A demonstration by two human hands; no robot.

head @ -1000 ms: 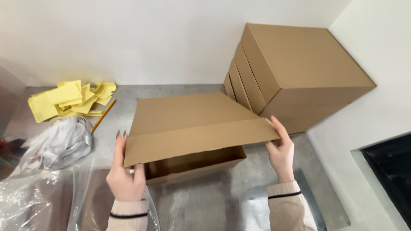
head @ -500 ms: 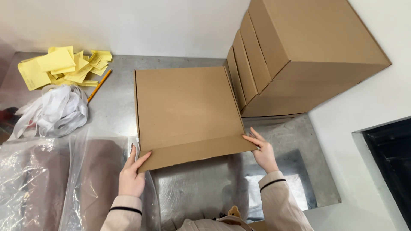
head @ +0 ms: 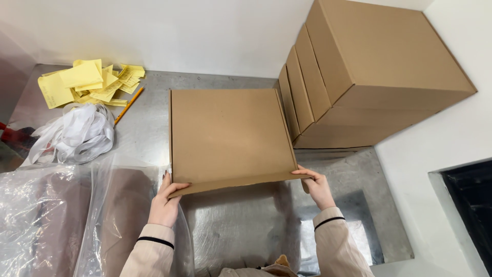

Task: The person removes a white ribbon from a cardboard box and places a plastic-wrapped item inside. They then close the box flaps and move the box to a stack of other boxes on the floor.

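Metal table [head: 246, 236] supports a closed cardboard box [head: 228, 136]. Left hand [head: 166, 202] grips its 7 o'clock corner; right hand [head: 318, 187] grips its 5 o'clock corner. Stacked boxes [head: 369, 77] stand at 2 o'clock.

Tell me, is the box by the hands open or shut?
Shut: the box has its lid lying flat, both hands at its front edge.

- left hand [head: 165, 205] bare; dark polish on the fingernails; no rings or watch to be seen
- right hand [head: 318, 187] bare as well
- both arms in loose pale beige sleeves; each cuff ribbed, with one thin dark stripe running round it
- a scrap of tan fabric at the chest
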